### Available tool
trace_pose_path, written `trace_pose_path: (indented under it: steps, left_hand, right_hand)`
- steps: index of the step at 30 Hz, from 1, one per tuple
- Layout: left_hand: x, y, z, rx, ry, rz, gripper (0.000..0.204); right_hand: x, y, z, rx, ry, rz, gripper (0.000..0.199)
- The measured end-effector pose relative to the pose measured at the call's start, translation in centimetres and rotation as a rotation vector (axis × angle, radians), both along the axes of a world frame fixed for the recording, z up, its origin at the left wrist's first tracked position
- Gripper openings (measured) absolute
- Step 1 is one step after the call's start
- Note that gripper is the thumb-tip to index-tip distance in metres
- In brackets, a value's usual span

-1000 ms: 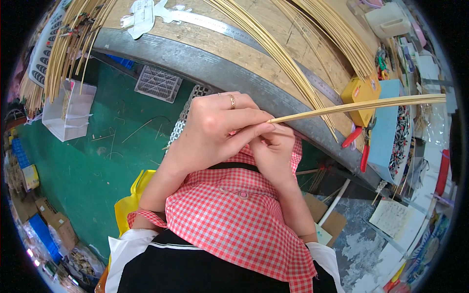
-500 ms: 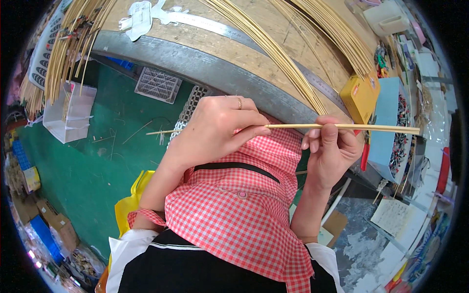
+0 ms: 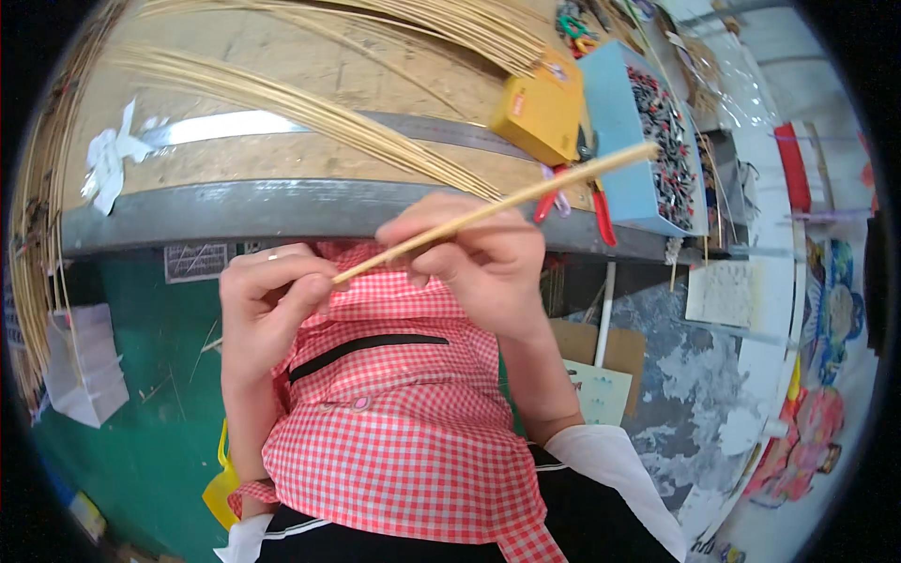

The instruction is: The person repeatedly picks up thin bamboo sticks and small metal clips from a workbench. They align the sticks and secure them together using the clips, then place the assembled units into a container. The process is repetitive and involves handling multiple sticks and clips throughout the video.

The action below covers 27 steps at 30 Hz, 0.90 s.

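Pinched between the thumb and fingers of my left hand (image 3: pixel 266 305) is the lower left end of a slim, pale bamboo stick (image 3: pixel 572 178). It slants up to the right in front of my apron, its far end rising over the table edge. My right hand (image 3: pixel 493 272) is closed around its middle, with bent fingers and the thumb below. Whether it is one stick or a few laid together, I cannot tell. Beyond my hands, a loose bundle of long bamboo sticks (image 3: pixel 375 136) lies on the wooden table (image 3: pixel 197 169).
The table's grey metal edge (image 3: pixel 235 208) runs just beyond my hands. A yellow box (image 3: pixel 537 117), red-handled pliers (image 3: pixel 603 214) and a light-blue box (image 3: pixel 610 80) of small red and black pieces are at the right. A white bin (image 3: pixel 84 366) stands at the lower left.
My view has turned toward the right. The stick has gone from nearly level to slanting, its right end raised. My hands have come closer together, still holding it.
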State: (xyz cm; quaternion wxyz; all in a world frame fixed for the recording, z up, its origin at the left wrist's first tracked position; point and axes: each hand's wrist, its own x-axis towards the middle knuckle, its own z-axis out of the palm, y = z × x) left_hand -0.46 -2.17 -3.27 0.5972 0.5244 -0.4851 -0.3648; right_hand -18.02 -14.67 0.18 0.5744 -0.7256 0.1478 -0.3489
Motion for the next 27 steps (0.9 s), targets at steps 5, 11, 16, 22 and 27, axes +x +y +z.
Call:
trace_pose_path:
  steps: [5,11,16,22,27]
  left_hand:
    - [0.6,0.3,0.0,0.037,-0.060,0.123,0.008]
    - [1.3,0.5,0.0,0.009,-0.080,0.147,0.011]
    - [1.3,0.5,-0.1,0.010,-0.062,0.154,0.012]
    - [0.3,0.2,-0.2,0.018,-0.092,0.215,0.020]
    - [0.2,0.0,0.0,0.003,-0.074,0.207,0.019]
  right_hand:
    - [-6.9,-7.7,2.5,-0.251,0.251,-0.570,0.019]
    - [-21.4,-21.5,2.8,-0.760,1.146,-0.953,0.022]
    - [-24.9,-23.9,-0.2,-0.680,1.423,-0.781,0.021]
    - [-22.8,-23.2,0.8,-0.653,1.134,-1.049,0.019]
    - [-23.9,-22.7,1.5,-0.576,0.815,-1.313,0.015]
